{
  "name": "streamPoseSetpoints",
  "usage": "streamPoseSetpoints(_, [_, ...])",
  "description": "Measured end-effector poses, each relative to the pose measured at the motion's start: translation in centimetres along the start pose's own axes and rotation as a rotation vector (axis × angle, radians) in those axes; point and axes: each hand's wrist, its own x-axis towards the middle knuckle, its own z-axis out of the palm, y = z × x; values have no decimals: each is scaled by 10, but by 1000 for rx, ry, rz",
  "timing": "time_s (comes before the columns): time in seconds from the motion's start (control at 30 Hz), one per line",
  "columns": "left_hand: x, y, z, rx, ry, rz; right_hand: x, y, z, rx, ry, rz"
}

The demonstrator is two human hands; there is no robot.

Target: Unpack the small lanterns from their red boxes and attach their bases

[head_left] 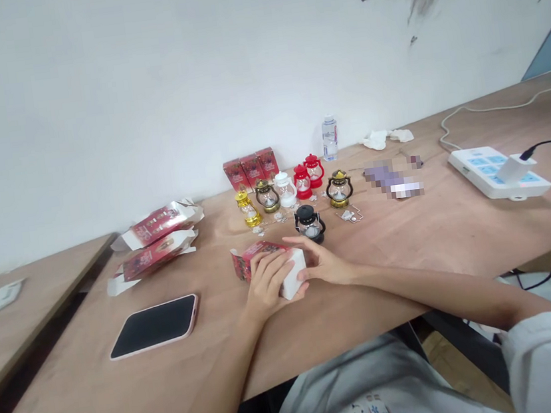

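Observation:
My left hand [268,284] is wrapped around a small red printed box [243,263], which lies tilted just above or on the table's front part; I cannot tell if it touches. My right hand [332,268] grips the box's white end with thumb and fingers. Left of the box, an end flap stands open. Right behind my hands is a black mini lantern [310,225]. Farther back stand a gold lantern [250,213], a dark bronze lantern [267,198], a white lantern [285,192], two red lanterns [303,184], and another bronze lantern [339,190].
Opened red boxes [161,253] lie at left, behind a phone [154,326]. Three closed red boxes [252,170] stand against the wall near a water bottle [330,138]. A white power strip [492,170] with a plugged-in charger sits at right, with crumpled tissues [375,140] farther back.

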Motion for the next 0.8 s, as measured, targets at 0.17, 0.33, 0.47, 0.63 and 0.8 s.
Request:
streamPoseSetpoints(0.17, [1,3,-1,-24,75,-214,-3,0,2,-108,47,-101])
streamPoseSetpoints(0.33, [-3,-7,0,-246,222,-780,-5,-10,0,-735,-61,-373])
streamPoseSetpoints(0.47, [-5,-18,4,-573,186,-946,-5,-15,-2,-1088,-184,-517])
streamPoseSetpoints(0.63, [-1,-17,4,-627,155,-1020,-2,-15,-10,-1204,336,-506])
streamPoseSetpoints(0.8, [1,-13,1,-627,15,-939,6,-16,-33,-1011,408,-168])
